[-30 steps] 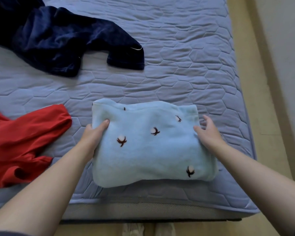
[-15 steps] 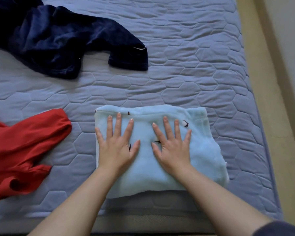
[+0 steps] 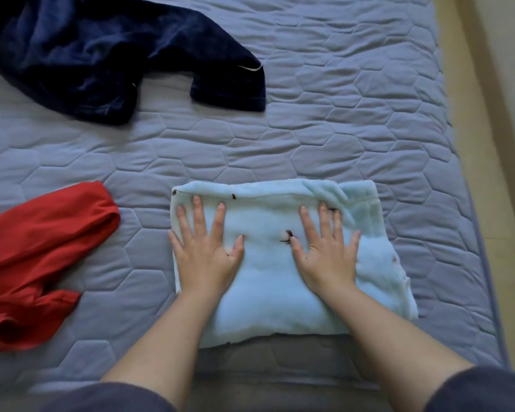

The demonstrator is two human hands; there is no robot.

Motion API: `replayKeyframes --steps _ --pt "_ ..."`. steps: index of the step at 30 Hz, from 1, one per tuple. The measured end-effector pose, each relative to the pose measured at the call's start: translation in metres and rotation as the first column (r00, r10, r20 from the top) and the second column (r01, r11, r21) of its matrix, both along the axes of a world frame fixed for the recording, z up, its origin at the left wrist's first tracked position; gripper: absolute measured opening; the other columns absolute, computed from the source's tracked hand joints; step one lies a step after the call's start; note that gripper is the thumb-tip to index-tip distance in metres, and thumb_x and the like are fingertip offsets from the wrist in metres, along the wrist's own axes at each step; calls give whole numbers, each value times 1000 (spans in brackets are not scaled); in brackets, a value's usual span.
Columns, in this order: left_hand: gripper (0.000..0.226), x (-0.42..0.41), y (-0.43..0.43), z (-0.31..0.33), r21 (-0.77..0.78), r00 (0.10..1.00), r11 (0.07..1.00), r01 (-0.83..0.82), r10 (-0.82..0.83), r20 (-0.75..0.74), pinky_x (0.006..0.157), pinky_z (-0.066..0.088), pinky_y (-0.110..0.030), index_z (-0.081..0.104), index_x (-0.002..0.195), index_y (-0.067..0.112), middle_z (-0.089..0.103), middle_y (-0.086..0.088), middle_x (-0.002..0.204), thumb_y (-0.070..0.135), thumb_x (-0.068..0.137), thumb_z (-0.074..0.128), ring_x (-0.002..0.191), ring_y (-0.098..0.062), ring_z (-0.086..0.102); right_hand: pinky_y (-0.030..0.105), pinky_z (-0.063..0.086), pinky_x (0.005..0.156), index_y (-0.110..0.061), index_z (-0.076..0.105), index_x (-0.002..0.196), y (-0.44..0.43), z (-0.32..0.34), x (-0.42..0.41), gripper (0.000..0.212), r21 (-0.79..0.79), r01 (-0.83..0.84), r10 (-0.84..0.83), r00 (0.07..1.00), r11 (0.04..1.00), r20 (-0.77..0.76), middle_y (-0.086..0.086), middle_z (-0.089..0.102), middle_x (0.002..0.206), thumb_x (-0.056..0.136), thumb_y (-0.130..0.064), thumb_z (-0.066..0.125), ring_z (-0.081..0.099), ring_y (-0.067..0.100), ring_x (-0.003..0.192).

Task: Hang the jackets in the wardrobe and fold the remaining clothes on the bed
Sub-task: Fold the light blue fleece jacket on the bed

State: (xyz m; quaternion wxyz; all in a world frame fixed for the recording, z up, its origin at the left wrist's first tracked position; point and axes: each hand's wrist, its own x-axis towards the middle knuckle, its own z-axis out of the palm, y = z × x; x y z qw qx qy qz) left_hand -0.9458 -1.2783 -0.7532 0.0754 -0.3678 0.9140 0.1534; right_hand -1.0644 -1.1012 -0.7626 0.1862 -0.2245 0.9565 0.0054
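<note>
A folded light blue fleece garment (image 3: 268,281) with small dark flower marks lies at the near edge of the bed. My left hand (image 3: 204,251) presses flat on its left half with the fingers spread. My right hand (image 3: 327,251) presses flat on its right half, fingers straight and apart. A crumpled red garment (image 3: 39,257) lies to the left on the bed. A dark navy velvety garment (image 3: 101,55) is spread unfolded at the far left.
The bed has a grey-blue quilted cover (image 3: 354,129) with a hexagon pattern. Its right edge borders a strip of pale wooden floor (image 3: 470,114) and a wall. The bed's near edge runs just below the blue garment.
A second ago my hands gripped the left and right edges of the blue garment. They then came onto its top and have since slid apart, flat on the fabric.
</note>
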Motion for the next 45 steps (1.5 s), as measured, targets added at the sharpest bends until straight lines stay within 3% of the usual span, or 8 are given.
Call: replayKeyframes --steps 7,11,16,24,29,33,38,45 --pt "89 19 -13 25 404 888 858 -317 418 -191 106 34 -46 12 152 25 33 -15 148 54 83 61 131 -33 37 65 2 112 -31 -6 152 19 41 -11 68 114 200 -209 975 973 74 1 -9 161 94 -61 14 -7 23 148" --pt "74 43 -28 33 807 710 429 -406 704 -17 86 52 -38 55 118 15 67 -3 112 58 63 79 103 -22 64 64 1 111 -38 5 152 -1 43 39 64 -96 -263 260 965 960 -47 -1 -2 162 92 -52 22 -2 25 148" --pt "51 47 -33 39 903 750 80 -421 591 297 66 54 -30 69 103 15 75 -6 91 52 69 73 79 -22 73 62 -2 112 -40 -7 150 -9 27 40 62 40 -255 254 967 966 39 -4 -11 161 96 -47 23 -7 21 148" --pt "50 41 10 158 966 740 135 -222 668 76 79 57 -39 69 105 9 74 -9 96 29 61 83 89 -26 71 44 27 113 -32 7 153 22 131 31 63 -223 -67 144 924 973 353 3 14 160 98 -30 38 24 25 143" --pt "27 66 22 291 902 763 389 -185 636 -118 57 53 -18 68 91 20 74 11 79 17 69 84 72 -3 70 32 31 111 -33 15 152 22 249 53 65 -410 83 147 854 908 498 -6 27 156 95 -25 45 31 16 140" --pt "52 110 34 402 774 775 607 -178 571 -270 75 55 -28 63 105 26 71 9 98 33 59 86 89 -6 67 31 28 112 -29 18 152 18 326 87 63 -452 187 168 754 872 635 -5 26 157 97 -33 48 29 16 141" --pt "61 185 65 520 576 591 719 -389 674 -442 73 52 -24 55 108 32 66 13 97 42 55 85 87 -6 63 42 31 113 -21 20 151 18 398 151 65 -410 261 200 575 874 793 4 30 155 96 -36 51 30 20 142" --pt "60 336 139 647 551 153 591 -589 751 -642 81 55 -40 48 114 40 66 13 103 33 64 82 94 -9 65 54 49 90 -29 26 146 6 489 269 63 -250 243 198 219 937 955 2 40 143 93 -54 49 55 23 99"
